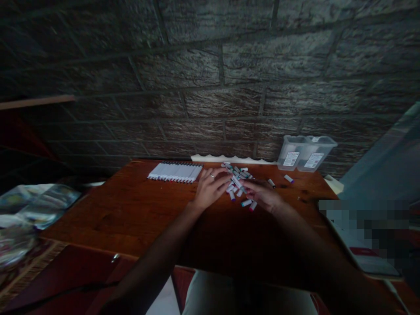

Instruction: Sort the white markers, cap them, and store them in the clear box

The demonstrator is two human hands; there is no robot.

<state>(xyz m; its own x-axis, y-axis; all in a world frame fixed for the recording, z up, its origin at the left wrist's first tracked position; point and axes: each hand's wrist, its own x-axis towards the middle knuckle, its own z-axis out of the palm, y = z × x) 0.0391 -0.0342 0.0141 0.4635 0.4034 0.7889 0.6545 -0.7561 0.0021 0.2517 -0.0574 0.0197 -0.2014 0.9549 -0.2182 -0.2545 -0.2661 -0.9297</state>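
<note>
Both of my hands are over a loose pile of short white marker caps (232,195) with coloured ends. A white marker piece (236,181), which looks like one of these caps, is pinched between my fingertips. My left hand (210,186), with a ring on one finger, reaches its upper end. My right hand (264,195) grips its lower end from the right. Just left of my left hand, white marker barrels (175,171) with dark tips lie side by side in a neat row.
Two clear plastic containers (288,153) with labels stand at the back right by the brick wall (203,100). A few caps (288,178) lie apart on the wooden table (131,210). A white wavy-edged strip (229,159) runs along the back. Plastic bags (42,201) are at the left.
</note>
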